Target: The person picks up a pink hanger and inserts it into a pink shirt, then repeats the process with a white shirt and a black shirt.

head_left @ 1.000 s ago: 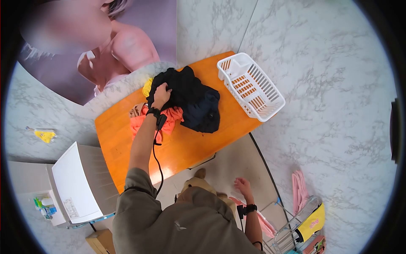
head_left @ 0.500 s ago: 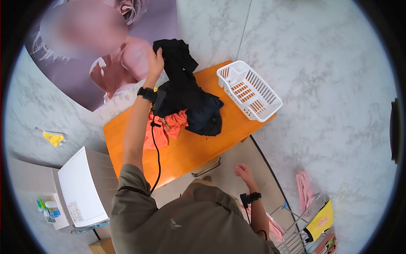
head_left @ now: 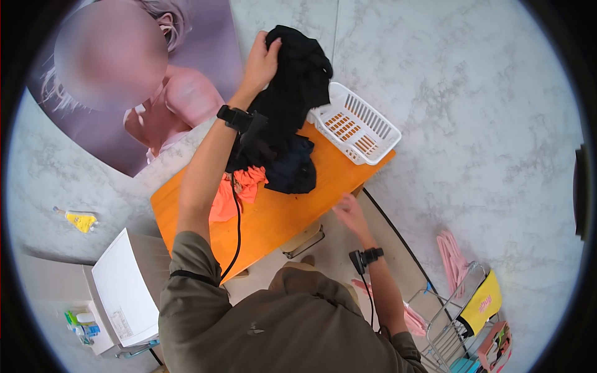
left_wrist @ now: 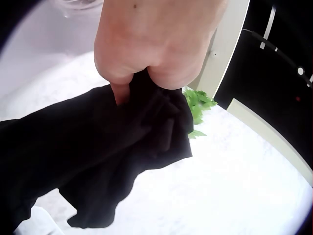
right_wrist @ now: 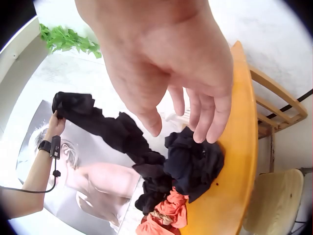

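High over the table, my left hand (head_left: pixel 261 65) pinches one end of a black garment (head_left: pixel 303 71). The cloth hangs in a long strip, and its lower part lies on the clothes pile. Thumb and fingers grip a gathered edge of it in the left wrist view, fingertips hidden by the cloth. On the table beside it lies a crumpled dark navy garment (head_left: pixel 297 169), with orange clothing (head_left: pixel 233 196) on its left. My right hand (head_left: pixel 351 214) hovers just off the table's front edge, fingers relaxed and slightly bent, holding nothing.
A white slotted plastic basket (head_left: pixel 380 149) stands at the right end of the orange wooden table (head_left: pixel 273 224). A wooden chair (right_wrist: pixel 274 200) is by the table's front. A metal rack (head_left: pixel 444 323) with pink hangers (head_left: pixel 452 261) stands at lower right.
My left hand has gripped the black garment in the pile and lifted it up, then moved right with it. My right hand has risen toward the table's edge.
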